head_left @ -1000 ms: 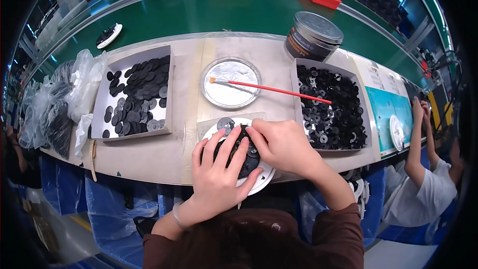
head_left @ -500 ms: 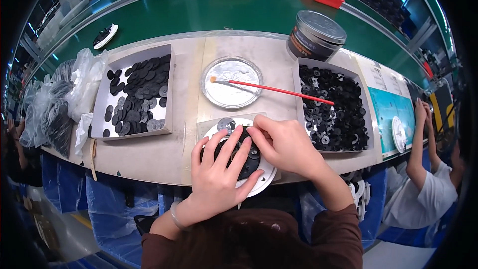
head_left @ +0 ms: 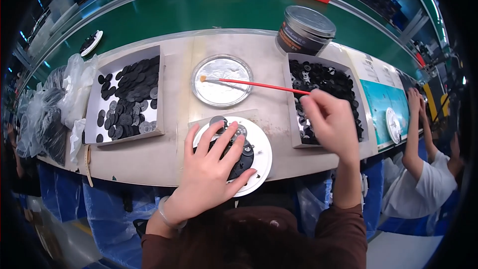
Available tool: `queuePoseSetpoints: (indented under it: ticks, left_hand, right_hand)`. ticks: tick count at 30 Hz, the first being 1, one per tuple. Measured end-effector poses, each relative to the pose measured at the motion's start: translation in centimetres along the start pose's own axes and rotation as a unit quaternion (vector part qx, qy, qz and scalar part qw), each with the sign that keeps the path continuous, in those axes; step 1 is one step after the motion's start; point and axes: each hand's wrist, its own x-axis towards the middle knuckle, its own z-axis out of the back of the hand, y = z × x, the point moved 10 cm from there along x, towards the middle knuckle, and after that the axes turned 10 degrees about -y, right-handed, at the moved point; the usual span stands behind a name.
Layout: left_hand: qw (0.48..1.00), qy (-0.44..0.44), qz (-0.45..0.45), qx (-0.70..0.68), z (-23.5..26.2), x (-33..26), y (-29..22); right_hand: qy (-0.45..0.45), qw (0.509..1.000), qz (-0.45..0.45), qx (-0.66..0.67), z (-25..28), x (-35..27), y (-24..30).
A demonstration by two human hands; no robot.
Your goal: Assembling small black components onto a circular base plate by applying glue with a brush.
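A white round plate-like part (head_left: 262, 157) lies on the bench before me, with black and grey gear wheels (head_left: 243, 162) on it. My left hand (head_left: 206, 172) rests over these wheels with its fingers spread, hiding several of them. My right hand (head_left: 332, 124) is raised over the right box, its fingers curled in and somewhat blurred. They come up to the handle end of a brush with a red handle (head_left: 269, 86). Whether they grip the handle or a small part is hidden. The brush's bristles lie over a round clear-rimmed dish (head_left: 222, 100) of whitish grease-like stuff.
At left stands a white box (head_left: 161, 94) of black discs, beside clear plastic bags (head_left: 50, 99). The right box (head_left: 361, 104) holds small black gears; behind it is a grey tin (head_left: 304, 32). A green belt (head_left: 219, 10) runs beyond. A co-worker (head_left: 423, 164) sits at right.
My right hand has left the white plate-like part and moved right and away from me, up to the brush handle's end. My left hand stays on the gear wheels. The view has shifted slightly.
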Motion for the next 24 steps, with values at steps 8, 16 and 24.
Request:
queuePoseSetpoints:
  ticks: [8,16,24]
  left_hand:
    - [0.999,-0.04,-0.013,0.017,0.1,-0.4,-0.2]
    - [0.999,-0.041,-0.01,-0.003,0.1,-0.2,0.0]
    - [0.999,-0.049,-0.002,-0.005,0.3,-0.2,0.2]
  right_hand:
    - [-0.135,0.98,-0.093,-0.112,8.3,0.7,-9.1]
    - [-0.048,0.981,-0.122,-0.144,6.4,1.0,-14.8]
    - [0.047,0.954,-0.063,-0.289,1.5,3.1,-13.2]
